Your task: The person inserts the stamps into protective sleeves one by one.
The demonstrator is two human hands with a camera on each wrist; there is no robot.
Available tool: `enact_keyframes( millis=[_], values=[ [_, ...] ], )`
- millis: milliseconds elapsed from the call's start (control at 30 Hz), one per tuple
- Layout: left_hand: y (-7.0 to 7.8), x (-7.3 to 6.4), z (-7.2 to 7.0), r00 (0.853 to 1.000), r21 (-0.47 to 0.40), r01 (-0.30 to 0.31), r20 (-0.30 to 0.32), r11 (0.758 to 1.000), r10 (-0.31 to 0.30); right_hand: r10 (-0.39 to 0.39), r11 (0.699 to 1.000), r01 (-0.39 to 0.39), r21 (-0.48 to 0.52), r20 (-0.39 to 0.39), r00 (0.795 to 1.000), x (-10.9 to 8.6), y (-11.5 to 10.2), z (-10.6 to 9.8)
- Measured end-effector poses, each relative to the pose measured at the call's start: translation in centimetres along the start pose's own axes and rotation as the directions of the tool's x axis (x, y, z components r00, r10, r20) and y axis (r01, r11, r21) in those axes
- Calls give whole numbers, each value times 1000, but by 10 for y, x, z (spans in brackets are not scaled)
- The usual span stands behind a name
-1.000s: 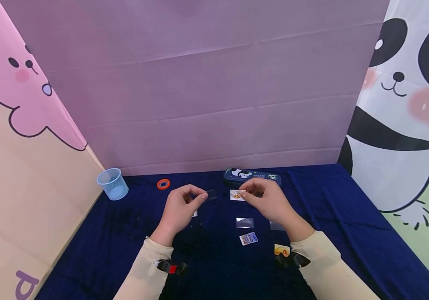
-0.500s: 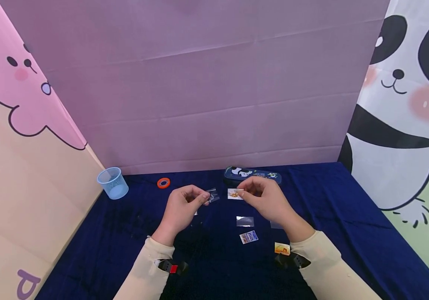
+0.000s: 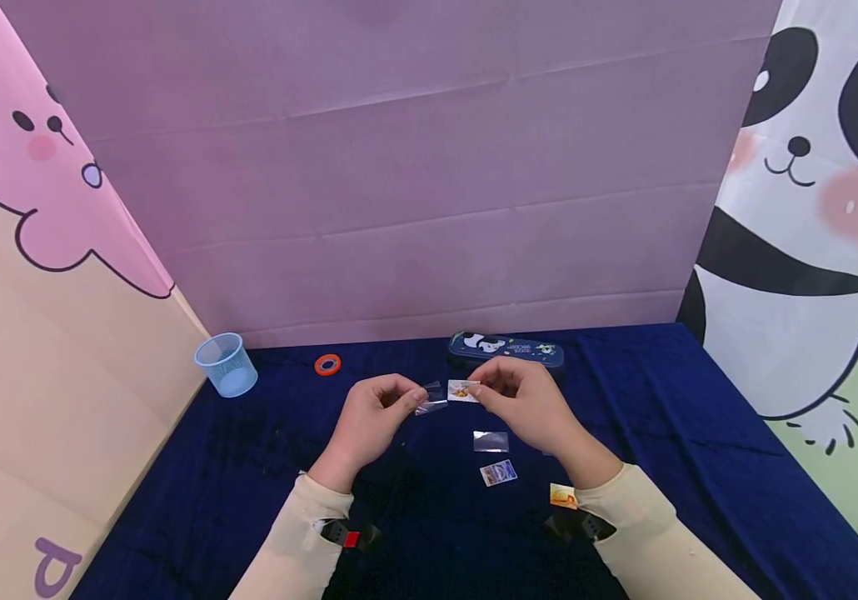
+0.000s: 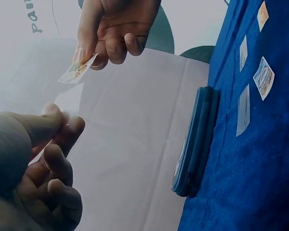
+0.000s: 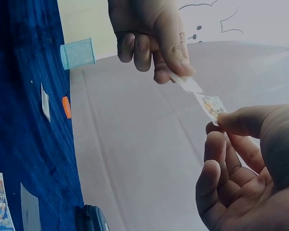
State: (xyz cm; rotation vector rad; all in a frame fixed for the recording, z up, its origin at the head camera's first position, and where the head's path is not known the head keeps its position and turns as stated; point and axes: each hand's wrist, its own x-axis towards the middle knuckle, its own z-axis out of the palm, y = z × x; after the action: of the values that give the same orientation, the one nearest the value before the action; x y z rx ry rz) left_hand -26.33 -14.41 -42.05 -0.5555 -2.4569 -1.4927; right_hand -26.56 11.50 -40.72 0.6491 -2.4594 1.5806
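Above the blue cloth [image 3: 264, 500], the left hand [image 3: 371, 423] pinches a clear sleeve [image 3: 433, 400]; just outside it, the right hand [image 3: 525, 407] pinches a picture card [image 3: 461, 390]. A closed pencil case [image 3: 519, 347] lies behind, a mesh cup [image 3: 230, 380] off left.

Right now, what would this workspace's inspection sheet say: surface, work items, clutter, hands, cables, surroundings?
Surface: dark blue cloth, creased.
Work items: picture card and clear film, both raised; loose cards and other films lie on the cloth.
Clutter: blue mesh cup, orange roll and panda-print case, toward the back.
Hands: left hand pinches the clear film; right hand pinches the picture card.
Cables: nothing seen.
Surroundings: lilac backdrop, panda print at right.
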Motion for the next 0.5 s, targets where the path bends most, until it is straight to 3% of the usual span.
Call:
enact_keyframes(
  millis=[500],
  values=[
    [-1,0,-1,1000,-60,-17,-12,998,17,5,1000,-5,16,2,1000,-1,-3,3]
  ],
)
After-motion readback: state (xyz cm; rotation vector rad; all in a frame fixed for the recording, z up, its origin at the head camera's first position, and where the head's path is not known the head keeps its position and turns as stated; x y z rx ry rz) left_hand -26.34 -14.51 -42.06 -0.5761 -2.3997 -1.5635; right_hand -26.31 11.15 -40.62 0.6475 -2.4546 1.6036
